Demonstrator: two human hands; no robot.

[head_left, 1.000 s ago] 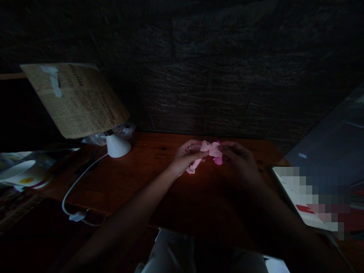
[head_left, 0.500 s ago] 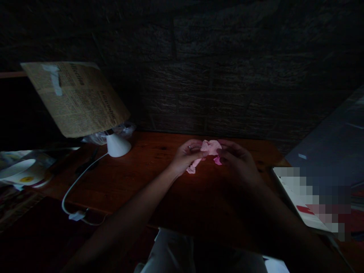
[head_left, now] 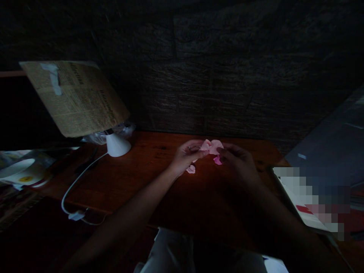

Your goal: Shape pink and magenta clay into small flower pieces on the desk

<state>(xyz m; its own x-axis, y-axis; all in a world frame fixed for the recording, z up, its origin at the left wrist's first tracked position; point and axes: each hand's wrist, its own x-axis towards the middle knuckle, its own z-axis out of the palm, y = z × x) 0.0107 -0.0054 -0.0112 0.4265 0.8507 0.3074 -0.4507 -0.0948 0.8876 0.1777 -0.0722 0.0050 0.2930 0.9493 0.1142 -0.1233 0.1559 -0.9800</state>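
Note:
Both hands meet over the wooden table, pinching a soft, crumpled pale pink piece [head_left: 216, 146] whose material I cannot tell. My left hand [head_left: 184, 156], with a ring on one finger, has its thumb closed against the piece's left side. On the right side, the thumb and fingers of my right hand [head_left: 239, 157] are closed on it. A brighter pink bit [head_left: 217, 160] shows just below, beside my right thumb. Under my left hand, a small pale pink scrap [head_left: 190, 169] appears near the tabletop; whether it joins the held piece is hidden.
A lamp with a newsprint shade [head_left: 76, 100] stands at the left, its white cord [head_left: 66, 189] running over the table's front edge. Farther left is a white tub [head_left: 21, 172]. A white box-like object [head_left: 298, 204], partly pixelated, lies right. A dark brick wall [head_left: 184, 83] rises behind.
The pale pink piece between my hands has changed shape, now showing two lobes with a fold between. Less of the strip under my left hand shows. Both hands stay almost in place.

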